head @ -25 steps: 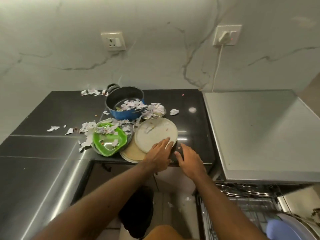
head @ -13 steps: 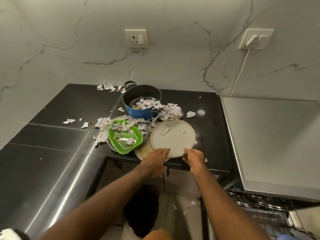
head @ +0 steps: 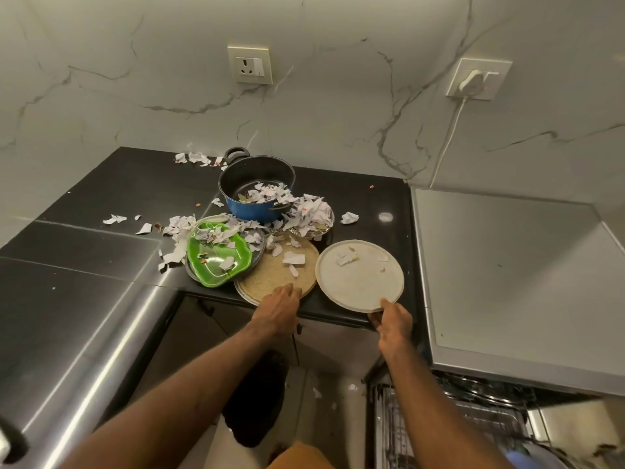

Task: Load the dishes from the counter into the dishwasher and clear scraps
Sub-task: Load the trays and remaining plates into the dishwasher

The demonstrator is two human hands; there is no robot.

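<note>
A white round plate (head: 359, 278) with a few paper scraps lies at the black counter's (head: 108, 238) front edge. My right hand (head: 392, 319) pinches its near rim. Left of it sits a tan speckled plate (head: 270, 277) with scraps, and my left hand (head: 279, 308) rests on its near edge. A green dish (head: 211, 265) full of torn paper sits on a steel plate to the left. Behind them stand a blue pot (head: 257, 189) and a small steel bowl (head: 313, 225), both holding scraps. The dishwasher rack (head: 449, 424) is open at lower right.
Torn paper scraps (head: 116, 219) litter the counter left of the dishes and near the back wall. The steel dishwasher top (head: 507, 279) lies to the right. A plug and cord (head: 471, 82) hang on the marble wall. A dark bin (head: 257, 401) sits on the floor below.
The white plate has slid right, off the tan plate, with my right hand on its rim. My left hand moved onto the tan plate's near edge. The view shifted left.
</note>
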